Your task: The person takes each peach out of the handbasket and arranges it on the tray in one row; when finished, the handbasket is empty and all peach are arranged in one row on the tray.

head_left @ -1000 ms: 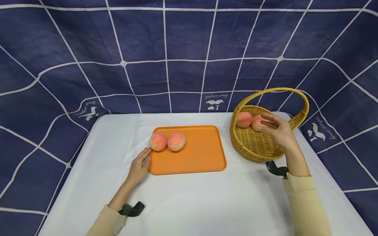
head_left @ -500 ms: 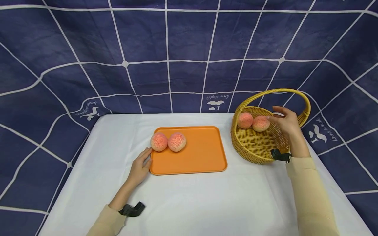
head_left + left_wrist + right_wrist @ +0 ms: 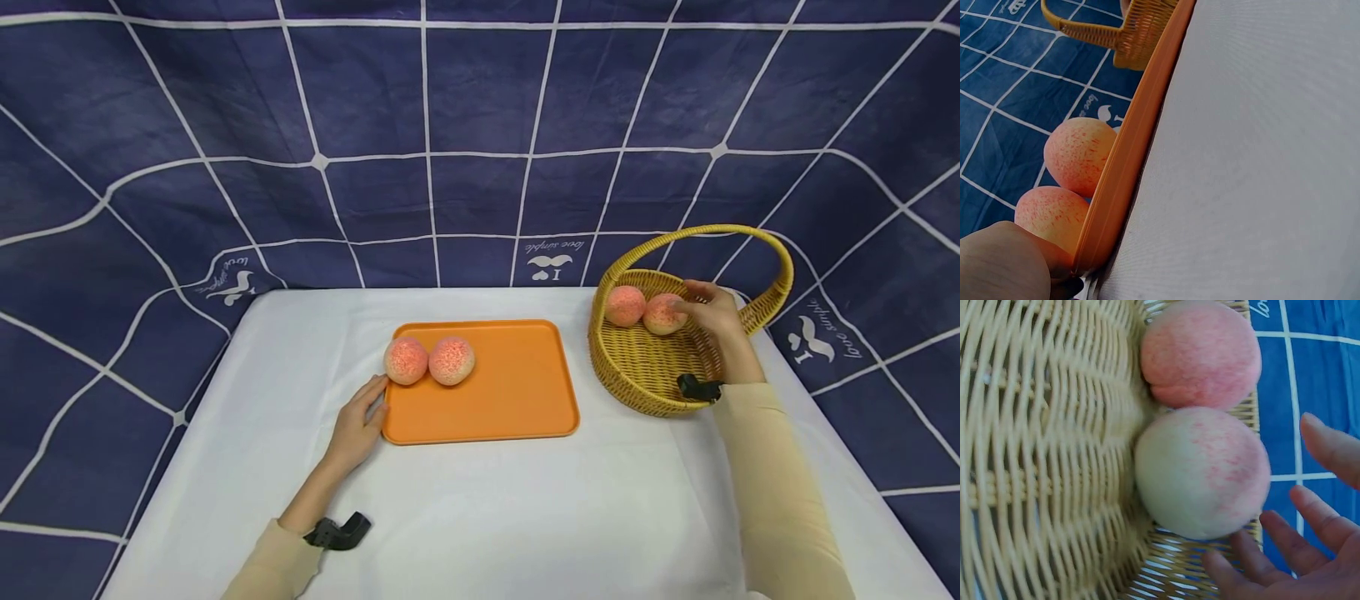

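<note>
My left hand (image 3: 359,423) touches the left edge of an orange tray (image 3: 510,383) with its fingers relaxed. Two pink-and-cream peaches (image 3: 452,361) sit side by side in the tray's far left corner. On the right, my right hand (image 3: 717,319) reaches into a yellow wicker basket (image 3: 637,383) with a tall handle. Two more peaches (image 3: 626,306) lie together at the basket's back. Seen from the right wrist, the fingers (image 3: 1322,522) are spread beside the nearer peach (image 3: 1204,475), not curled round it; whether a fingertip touches it, I cannot tell.
A white cloth (image 3: 480,508) covers the table under the tray and basket. A dark blue curtain (image 3: 480,200) with white grid lines hangs behind the table. The basket's handle (image 3: 705,229) arches over the back of the basket, close to the right hand.
The right hand drew back rightward from the nearer basket peach, uncovering it, then came back slightly left beside it. The left hand, the tray and its peaches have stayed put.
</note>
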`<act>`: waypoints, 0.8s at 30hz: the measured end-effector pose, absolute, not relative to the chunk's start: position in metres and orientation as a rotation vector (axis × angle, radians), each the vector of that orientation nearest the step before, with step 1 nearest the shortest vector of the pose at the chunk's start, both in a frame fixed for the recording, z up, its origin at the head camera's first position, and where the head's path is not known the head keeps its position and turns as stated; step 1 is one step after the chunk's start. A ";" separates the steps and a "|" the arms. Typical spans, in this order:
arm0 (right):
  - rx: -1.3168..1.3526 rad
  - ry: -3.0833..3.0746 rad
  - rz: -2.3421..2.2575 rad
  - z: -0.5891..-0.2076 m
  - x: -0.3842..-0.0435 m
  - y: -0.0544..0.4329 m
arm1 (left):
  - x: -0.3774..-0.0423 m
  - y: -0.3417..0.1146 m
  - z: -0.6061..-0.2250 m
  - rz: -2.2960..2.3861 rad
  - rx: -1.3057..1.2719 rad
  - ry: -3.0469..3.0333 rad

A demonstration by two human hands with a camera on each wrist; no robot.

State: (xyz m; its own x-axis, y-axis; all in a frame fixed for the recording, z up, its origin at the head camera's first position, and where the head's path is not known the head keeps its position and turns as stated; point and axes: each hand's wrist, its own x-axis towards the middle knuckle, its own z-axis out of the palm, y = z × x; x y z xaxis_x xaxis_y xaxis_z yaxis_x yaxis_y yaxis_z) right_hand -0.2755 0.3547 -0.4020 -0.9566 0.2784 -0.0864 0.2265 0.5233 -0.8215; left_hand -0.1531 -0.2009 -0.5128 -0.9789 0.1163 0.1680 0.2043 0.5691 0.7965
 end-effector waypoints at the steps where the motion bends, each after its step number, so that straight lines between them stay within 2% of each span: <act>1: -0.448 -2.700 1.434 -0.404 -0.276 0.355 | -0.153 -0.201 -0.513 -1.387 -0.279 -2.696; 16: -0.470 -2.729 1.664 -0.426 -0.282 0.360 | -0.152 -0.202 -0.513 -1.380 -0.294 -2.687; 24: -0.457 -2.758 1.646 -0.430 -0.282 0.361 | -0.152 -0.201 -0.512 -1.376 -0.305 -2.673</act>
